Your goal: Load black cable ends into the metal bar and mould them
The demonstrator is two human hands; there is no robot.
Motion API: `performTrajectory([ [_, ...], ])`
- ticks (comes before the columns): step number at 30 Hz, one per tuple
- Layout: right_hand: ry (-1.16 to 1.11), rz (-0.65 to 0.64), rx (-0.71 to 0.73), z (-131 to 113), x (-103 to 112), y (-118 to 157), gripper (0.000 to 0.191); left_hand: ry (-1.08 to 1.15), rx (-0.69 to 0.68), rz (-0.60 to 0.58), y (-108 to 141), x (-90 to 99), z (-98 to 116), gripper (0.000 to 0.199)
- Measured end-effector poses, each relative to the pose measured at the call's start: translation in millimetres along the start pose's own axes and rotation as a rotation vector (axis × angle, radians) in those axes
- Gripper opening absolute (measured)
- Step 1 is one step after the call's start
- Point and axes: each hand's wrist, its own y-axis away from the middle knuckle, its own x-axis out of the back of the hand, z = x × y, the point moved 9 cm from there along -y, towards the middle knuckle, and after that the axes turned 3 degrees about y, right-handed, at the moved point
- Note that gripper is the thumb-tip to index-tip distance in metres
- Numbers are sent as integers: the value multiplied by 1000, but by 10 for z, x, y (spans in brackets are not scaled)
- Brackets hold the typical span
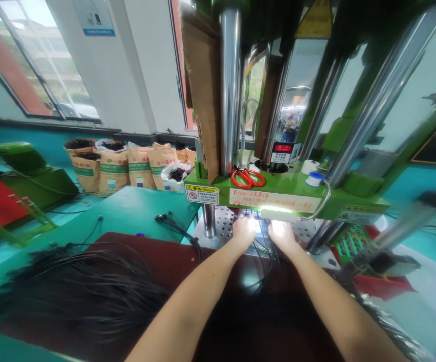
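My left hand (243, 230) and my right hand (282, 234) reach in under the green press (218, 193), on either side of a brightly lit metal mould (260, 226). Both hands look curled, with the fingertips lost in glare and beneath the press, so what they grip cannot be made out. Thin black cables (270, 249) run from the mould between my hands and hang over the near edge of the perforated metal plate (218, 229). A lit lamp tube (280, 214) sits just above my right hand.
Black cables lie heaped (86, 291) on the left of the dark red board (165, 256), with a smaller bundle (175, 226) behind. Red-handled scissors (247, 178) and a blue-white spool (315, 178) rest on the press. Steel columns (209, 221) flank the work area; a button panel (351, 244) stands right.
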Motion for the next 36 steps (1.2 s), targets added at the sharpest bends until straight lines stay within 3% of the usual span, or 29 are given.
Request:
performTrajectory([
  [5, -9, -5, 11, 2, 44, -41, 32, 8, -68, 93, -21, 68, 68, 25],
  [10, -40, -7, 84, -54, 109, -20, 32, 11, -129, 192, 43, 149, 222, 33],
  [14, -68, -12, 137, -153, 87, 13, 30, 8, -192, 151, 11, 28, 345, 26],
  [19, -100, -9, 134, -231, 42, -29, 31, 13, -150, 138, -123, -79, 340, 30],
  [27, -103, 3, 115, -151, -37, -72, 32, 21, -147, 169, -89, 41, 353, 30],
  [32, -92, 22, 213, -46, -46, -12, 37, 13, -285, 189, -58, 165, 321, 32],
  [36, -100, -28, 329, -44, -98, 22, 35, 20, -444, 138, -52, 115, 283, 39],
])
